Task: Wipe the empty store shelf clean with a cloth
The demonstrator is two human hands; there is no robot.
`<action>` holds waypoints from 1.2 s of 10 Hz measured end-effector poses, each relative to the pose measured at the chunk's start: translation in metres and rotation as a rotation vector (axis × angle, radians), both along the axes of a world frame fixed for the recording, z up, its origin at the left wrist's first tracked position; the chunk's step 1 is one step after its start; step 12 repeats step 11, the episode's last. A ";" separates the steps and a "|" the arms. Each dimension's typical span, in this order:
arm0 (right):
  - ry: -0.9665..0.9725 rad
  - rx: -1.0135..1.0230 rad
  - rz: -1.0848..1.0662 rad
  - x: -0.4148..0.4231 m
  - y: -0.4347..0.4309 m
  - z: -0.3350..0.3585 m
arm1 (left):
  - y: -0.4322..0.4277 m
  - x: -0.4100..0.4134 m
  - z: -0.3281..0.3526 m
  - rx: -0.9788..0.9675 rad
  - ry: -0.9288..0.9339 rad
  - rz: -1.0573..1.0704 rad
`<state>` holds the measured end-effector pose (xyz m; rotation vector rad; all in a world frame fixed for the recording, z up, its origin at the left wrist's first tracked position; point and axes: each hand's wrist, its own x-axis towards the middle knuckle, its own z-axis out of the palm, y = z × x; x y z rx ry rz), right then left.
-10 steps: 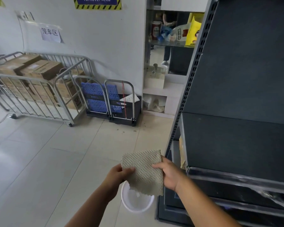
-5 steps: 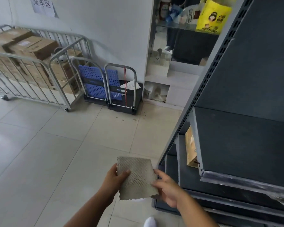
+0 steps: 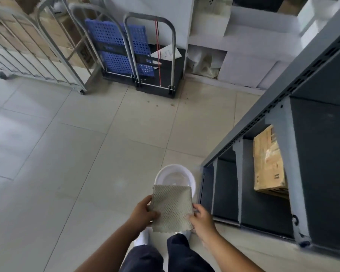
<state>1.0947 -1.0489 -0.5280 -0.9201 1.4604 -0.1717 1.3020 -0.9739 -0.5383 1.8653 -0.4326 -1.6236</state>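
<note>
Nearest, two dark trouser legs (image 3: 186,256) run off the bottom edge, and the pale shoes below them are mostly hidden by the cloth and hands. Both forearms are cut off at the bottom edge too. One folded grey-green waffle-weave cloth (image 3: 172,208) is held flat between the two hands: the left hand (image 3: 143,213) pinches its left edge with the thumb on top and the fingers curled under, out of sight; the right hand (image 3: 202,219) grips the right edge, fingers bent round the cloth's border. The cloth's far edge covers the near rim of one white basin (image 3: 175,176) standing on the tiled floor (image 3: 77,154), just beside the corner of the dark grey store shelf unit (image 3: 322,154) at the right. The basin's contents are hard to make out. The shelf boards run off the right edge; one cardboard box (image 3: 269,161) lies on a lower board, partly hidden by the board above. Farther off stand two folded platform trolleys (image 3: 145,55), a blue perforated panel (image 3: 116,38) between their handles, and one wire roll cage (image 3: 28,46) of cartons, cropped at the top left corner.
</note>
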 end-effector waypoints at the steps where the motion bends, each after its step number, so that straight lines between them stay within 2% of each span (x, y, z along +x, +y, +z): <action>1: 0.065 -0.016 -0.031 0.007 -0.008 -0.037 | -0.021 0.010 -0.042 0.034 -0.031 -0.040; 4: 0.298 0.036 -0.029 0.027 -0.018 -0.214 | -0.042 0.032 -0.238 0.190 0.115 -0.128; 7: 0.368 -0.005 -0.090 0.051 -0.046 -0.426 | -0.088 0.044 -0.429 0.161 -0.011 -0.085; 8: 0.364 -0.023 -0.102 0.051 -0.060 -0.511 | -0.111 0.039 -0.502 0.151 -0.127 -0.119; 9: 0.369 -0.029 -0.056 0.047 -0.076 -0.585 | -0.124 0.034 -0.573 0.151 -0.191 -0.130; 10: 0.380 0.059 0.068 0.036 -0.091 -0.647 | -0.127 0.027 -0.632 0.158 -0.141 -0.102; 11: 0.405 0.194 0.221 0.026 -0.106 -0.693 | -0.135 0.025 -0.672 0.197 -0.039 -0.093; 12: 0.405 0.194 0.221 0.026 -0.106 -0.693 | -0.135 0.025 -0.672 0.197 -0.039 -0.093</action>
